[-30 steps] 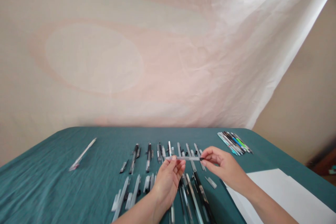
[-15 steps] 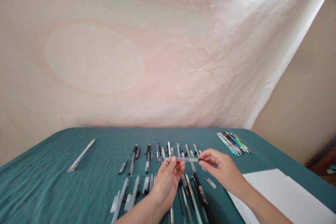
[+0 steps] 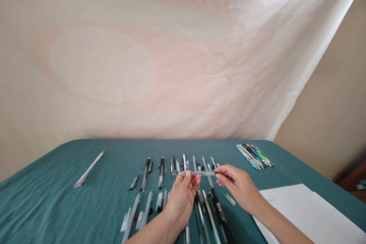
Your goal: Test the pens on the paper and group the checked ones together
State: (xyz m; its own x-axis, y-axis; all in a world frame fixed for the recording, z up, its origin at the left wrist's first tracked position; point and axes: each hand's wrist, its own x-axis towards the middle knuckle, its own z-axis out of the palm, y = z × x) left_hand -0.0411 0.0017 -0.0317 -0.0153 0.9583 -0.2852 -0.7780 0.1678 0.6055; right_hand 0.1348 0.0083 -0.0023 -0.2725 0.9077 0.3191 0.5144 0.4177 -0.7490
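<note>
A clear pen barrel (image 3: pixel 205 174) lies level between my two hands, above the rows of pen parts. My left hand (image 3: pixel 181 200) pinches its left end between thumb and fingers. At the other end, my right hand (image 3: pixel 237 185) has thumb and fingertips closed on the small dark tip of the barrel. Whether that dark piece is separate cannot be made out. Under my hands lie several clear barrels and a black pen (image 3: pixel 219 211). Beside the right wrist rests a loose clear cap (image 3: pixel 229 199).
Black pens (image 3: pixel 145 175) with caps lie left of centre, clear barrels (image 3: pixel 132 215) nearer me. A white pen (image 3: pixel 90 169) lies far left. Several coloured pens (image 3: pixel 254 156) sit together at the back right. White paper (image 3: pixel 309 213) covers the front right.
My right hand has shifted slightly left, its fingertips still at the barrel's dark end. My left hand has hardly moved, and the pens on the table stay in place.
</note>
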